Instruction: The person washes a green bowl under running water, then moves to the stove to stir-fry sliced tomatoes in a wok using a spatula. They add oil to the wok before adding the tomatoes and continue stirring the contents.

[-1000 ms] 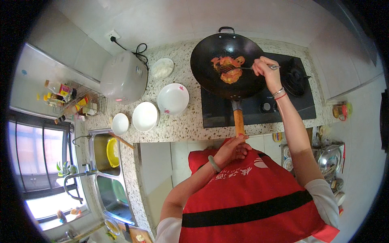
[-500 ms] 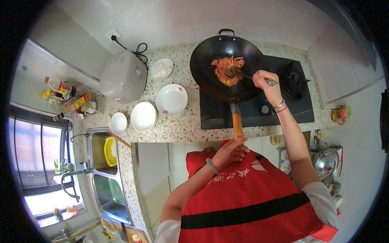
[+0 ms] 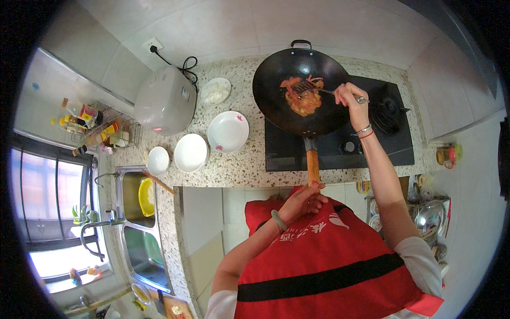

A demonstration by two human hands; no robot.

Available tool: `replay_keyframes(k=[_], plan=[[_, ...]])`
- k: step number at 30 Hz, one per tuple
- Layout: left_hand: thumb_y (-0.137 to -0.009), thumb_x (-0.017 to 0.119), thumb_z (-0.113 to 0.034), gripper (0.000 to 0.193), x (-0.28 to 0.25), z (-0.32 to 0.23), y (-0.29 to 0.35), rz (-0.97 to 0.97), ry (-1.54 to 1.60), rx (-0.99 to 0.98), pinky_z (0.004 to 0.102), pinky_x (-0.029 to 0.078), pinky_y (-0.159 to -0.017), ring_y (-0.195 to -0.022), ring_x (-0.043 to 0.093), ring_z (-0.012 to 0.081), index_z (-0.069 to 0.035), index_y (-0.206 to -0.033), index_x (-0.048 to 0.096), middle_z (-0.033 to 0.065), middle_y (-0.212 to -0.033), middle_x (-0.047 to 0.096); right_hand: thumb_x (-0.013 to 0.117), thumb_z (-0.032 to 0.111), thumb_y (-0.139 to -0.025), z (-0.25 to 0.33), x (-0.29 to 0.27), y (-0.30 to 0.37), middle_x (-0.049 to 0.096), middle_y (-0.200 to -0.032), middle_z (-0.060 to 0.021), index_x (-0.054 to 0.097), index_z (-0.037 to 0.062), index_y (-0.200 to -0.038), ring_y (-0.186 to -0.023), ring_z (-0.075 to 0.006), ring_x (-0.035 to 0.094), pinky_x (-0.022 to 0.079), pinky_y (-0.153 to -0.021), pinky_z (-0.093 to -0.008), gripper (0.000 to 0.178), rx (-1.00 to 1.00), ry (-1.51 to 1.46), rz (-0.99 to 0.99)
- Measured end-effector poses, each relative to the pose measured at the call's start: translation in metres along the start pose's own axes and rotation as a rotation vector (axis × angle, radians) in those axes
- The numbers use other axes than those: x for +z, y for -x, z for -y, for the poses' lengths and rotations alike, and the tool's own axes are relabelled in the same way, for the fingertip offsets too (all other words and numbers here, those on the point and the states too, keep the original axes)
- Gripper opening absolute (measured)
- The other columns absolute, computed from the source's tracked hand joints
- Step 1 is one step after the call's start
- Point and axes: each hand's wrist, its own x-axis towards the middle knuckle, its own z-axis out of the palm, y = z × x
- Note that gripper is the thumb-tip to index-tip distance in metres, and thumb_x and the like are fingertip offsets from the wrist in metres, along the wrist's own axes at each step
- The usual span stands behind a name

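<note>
A black wok [image 3: 276, 109] stands over the left part of the black gas hob [image 3: 287, 160], its wooden handle [image 3: 313, 164] pointing toward me. Reddish-orange food pieces, which look like cooked tomato [image 3: 304, 101], lie in its middle. My left hand [image 3: 304, 200], with a pale green bangle at the wrist, is closed around the end of the handle. In my right hand [image 3: 351, 98] is a slotted spatula [image 3: 305, 86], gripped by its long handle. The slotted head rests in the upper part of the food.
Left of the wok are a shallow white bowl [image 3: 228, 114], a deeper white bowl [image 3: 191, 139], a small bowl [image 3: 158, 150] and a plate of white grains [image 3: 219, 80]. A rice cooker [image 3: 164, 103] stands behind them. A double sink [image 3: 122, 186] holds a yellow basket [image 3: 145, 198]. The second burner [image 3: 389, 111] is right.
The spatula head has shifted up toward the far side of the food, and its handle lies flatter. My right hand has risen slightly. My left hand still holds the wok handle.
</note>
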Motion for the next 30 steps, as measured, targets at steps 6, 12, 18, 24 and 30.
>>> replay_keyframes(k=[6,12,18,24,30], plan=[[-0.093,0.049,-0.045,0.044,-0.001,0.001,0.002,0.004,-0.021,0.011,0.0245,0.046,-0.068,-0.073,0.055,0.0097,-0.01,-0.119,0.049,0.0038,-0.089,0.061,0.054,0.011,-0.089,-0.003,0.009,-0.016,0.039,-0.055,0.0011,0.037,0.005,-0.056,-0.052,-0.0076,0.037,0.03,-0.05,-0.0245,0.037,0.086,-0.003,0.03],[-0.094,0.049,-0.043,0.041,-0.001,-0.003,0.001,0.015,0.018,-0.036,0.0251,0.047,-0.068,-0.073,0.056,0.0105,-0.01,-0.118,0.05,0.0035,-0.088,0.061,0.057,0.013,-0.088,0.003,0.022,-0.044,0.042,-0.056,0.0018,0.041,0.0059,-0.057,-0.053,-0.0074,0.039,0.031,-0.051,-0.0243,0.035,0.121,0.147,0.103],[-0.094,0.049,-0.042,0.042,0.002,-0.006,0.003,-0.005,0.013,-0.003,0.0253,0.047,-0.068,-0.073,0.056,0.01,-0.01,-0.121,0.049,0.0034,-0.089,0.062,0.056,0.014,-0.088,0.052,-0.025,-0.003,0.043,-0.056,0.0002,0.041,0.0052,-0.057,-0.054,-0.008,0.039,0.03,-0.052,-0.024,0.035,0.067,0.148,0.146],[-0.094,0.049,-0.041,0.041,-0.002,-0.002,-0.001,0.022,-0.002,-0.017,0.0247,0.047,-0.068,-0.074,0.056,0.0099,-0.01,-0.121,0.049,0.0036,-0.09,0.062,0.056,0.011,-0.088,0.037,-0.038,0.006,0.035,-0.057,0.002,0.034,0.0039,-0.061,-0.054,-0.0062,0.033,0.029,-0.05,-0.0242,0.036,0.061,0.317,0.27],[-0.093,0.051,-0.041,0.041,0.001,-0.004,0.002,-0.024,-0.025,-0.002,0.0244,0.047,-0.067,-0.074,0.056,0.0097,-0.01,-0.12,0.051,0.0043,-0.091,0.062,0.056,0.007,-0.088,-0.004,-0.006,-0.018,0.039,-0.06,0.0008,0.04,0.0006,-0.065,-0.058,-0.0062,0.036,0.031,-0.054,-0.0243,0.029,-0.095,0.239,0.219]])
